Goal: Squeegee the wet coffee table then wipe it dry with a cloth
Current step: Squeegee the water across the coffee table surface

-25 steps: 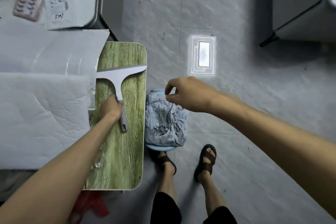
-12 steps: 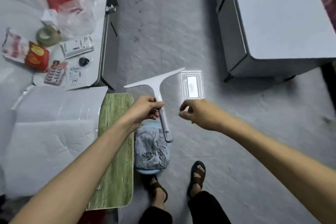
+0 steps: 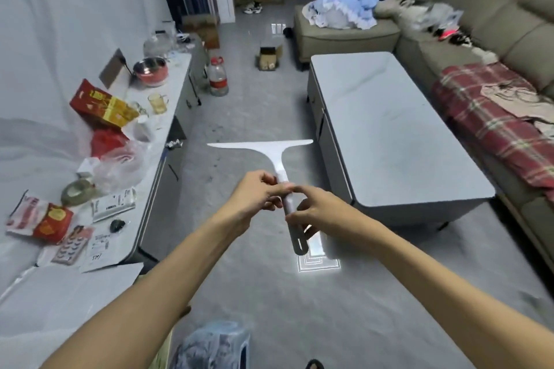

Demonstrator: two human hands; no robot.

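Observation:
A white squeegee (image 3: 271, 150) with a grey handle hangs in the air in front of me, blade level and away from me. My left hand (image 3: 254, 196) grips the upper handle. My right hand (image 3: 317, 213) curls around the lower handle just below it. The grey-white coffee table (image 3: 389, 135) stands ahead to the right, its top bare and shiny. The squeegee is over the floor, left of the table's near corner. A blue-grey cloth (image 3: 214, 344) lies bunched on a stool at the bottom edge.
A long low cabinet (image 3: 156, 135) on the left carries red packets, a plastic bag, a cup and a red pot. A sofa with a plaid blanket (image 3: 491, 117) runs behind the table. A water bottle (image 3: 218, 76) and a cardboard box (image 3: 269, 58) stand on the floor.
My view has risen from the floor to the room. The squeegee went from the green wooden board up into the air, and my right hand has closed on its handle.

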